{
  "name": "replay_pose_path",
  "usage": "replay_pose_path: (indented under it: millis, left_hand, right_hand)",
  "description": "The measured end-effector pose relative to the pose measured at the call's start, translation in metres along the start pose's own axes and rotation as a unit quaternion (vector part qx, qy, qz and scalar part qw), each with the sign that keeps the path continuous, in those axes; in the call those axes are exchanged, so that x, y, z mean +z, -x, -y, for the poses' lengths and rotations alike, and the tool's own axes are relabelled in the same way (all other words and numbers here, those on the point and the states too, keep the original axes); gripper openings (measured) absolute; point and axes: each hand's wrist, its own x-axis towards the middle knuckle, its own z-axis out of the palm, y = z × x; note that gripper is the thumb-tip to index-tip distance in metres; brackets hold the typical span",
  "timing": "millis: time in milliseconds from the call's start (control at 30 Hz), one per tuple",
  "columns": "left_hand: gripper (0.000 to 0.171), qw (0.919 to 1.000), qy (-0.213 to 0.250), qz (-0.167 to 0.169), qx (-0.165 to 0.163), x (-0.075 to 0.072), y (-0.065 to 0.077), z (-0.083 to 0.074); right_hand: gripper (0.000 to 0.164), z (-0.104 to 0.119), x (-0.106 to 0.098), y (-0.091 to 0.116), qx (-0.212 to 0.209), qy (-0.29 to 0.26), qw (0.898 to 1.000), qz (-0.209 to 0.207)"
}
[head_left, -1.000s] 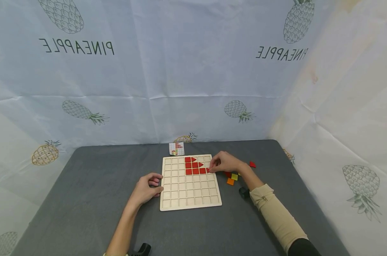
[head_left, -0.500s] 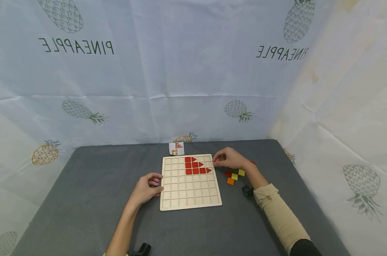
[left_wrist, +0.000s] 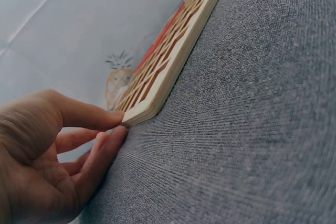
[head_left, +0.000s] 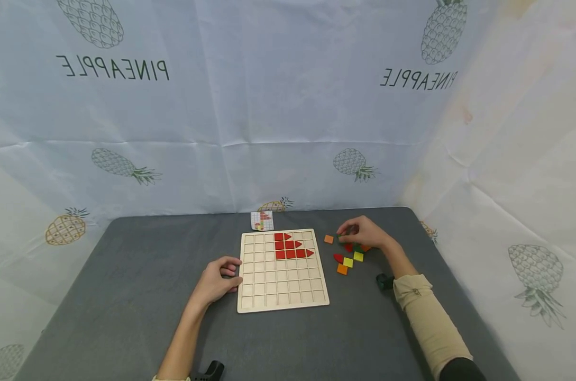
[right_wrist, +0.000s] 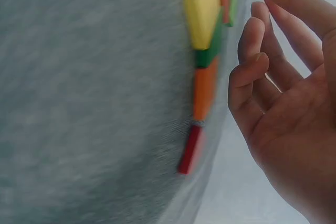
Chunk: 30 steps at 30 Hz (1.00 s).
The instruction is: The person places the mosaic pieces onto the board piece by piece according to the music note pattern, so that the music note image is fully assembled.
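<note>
A pale wooden grid board [head_left: 284,272] lies on the grey table, with rows of red tiles [head_left: 290,246] in its upper right cells. My left hand [head_left: 216,280] pinches the board's left edge; in the left wrist view, the thumb of that hand [left_wrist: 58,145] lies at the corner with a finger against the side. To the right of the board, my right hand [head_left: 364,233] hovers over loose coloured tiles, fingers loosely curled. A green tile [head_left: 341,239] shows by its fingertips. No tile appears between the fingers of the right hand [right_wrist: 294,87] in the right wrist view.
Loose tiles right of the board include two orange ones [head_left: 328,239] [head_left: 342,269], two yellow ones [head_left: 348,262] [head_left: 358,256] and a red one [head_left: 338,257]. A small pattern card [head_left: 262,221] stands behind the board. Pineapple-printed cloth [head_left: 288,106] hangs behind the table.
My right hand has left the red tile at the end of the third row and moved right over the loose tiles, uncovering an orange one. The left hand stays at the board.
</note>
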Motion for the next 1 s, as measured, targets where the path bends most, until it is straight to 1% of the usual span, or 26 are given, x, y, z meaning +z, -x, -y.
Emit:
replay_pose_path:
  millis: [200,400,633,800,1000]
  left_hand:
    - [0.042,1.0,-0.002,-0.003,0.0,-0.001,-0.001,0.002]
    - [0.041,0.9999,-0.006,-0.007,-0.003,0.001,-0.001,0.002]
    - [0.041,1.0,-0.003,-0.006,-0.003,0.001,-0.001,0.003]
    - [0.04,0.9999,-0.005,-0.008,-0.003,0.002,-0.002,0.002]
    - [0.041,1.0,0.005,0.002,0.002,0.0,0.0,0.001]
  right_hand:
    - [0.031,-0.004,0.007,-0.004,-0.009,0.0,1.0,0.016]
    - [0.032,-0.002,0.014,-0.012,-0.019,0.018,1.0,0.012]
    - [0.034,0.001,0.015,-0.02,0.003,0.018,1.0,0.025]
    - [0.031,0.001,0.015,-0.023,0.003,0.013,0.999,0.031]
    - [0.029,0.003,0.014,-0.024,0.011,0.015,0.999,0.043]
